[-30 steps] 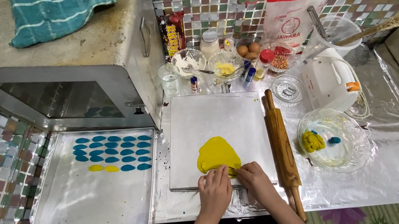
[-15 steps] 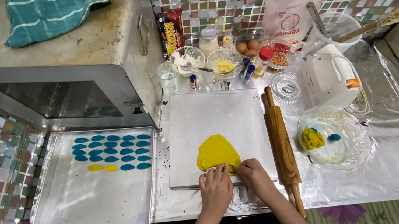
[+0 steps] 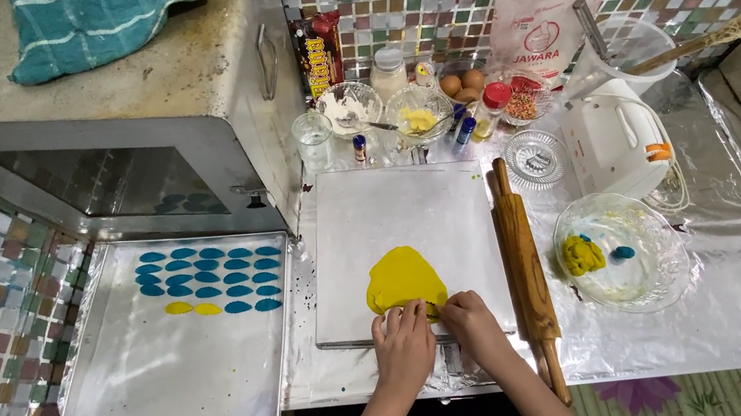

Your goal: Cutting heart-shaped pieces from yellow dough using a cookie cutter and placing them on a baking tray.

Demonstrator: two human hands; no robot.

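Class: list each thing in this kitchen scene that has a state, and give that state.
Flat yellow dough sheet: rolled thin, near edge under fingertips.
Left hand: on the dough edge.
Right hand: on the dough edge.
Wooden rolling pin: lying idle.
Metal baking tray: partly filled.
Glass bowl: holds dough scraps.
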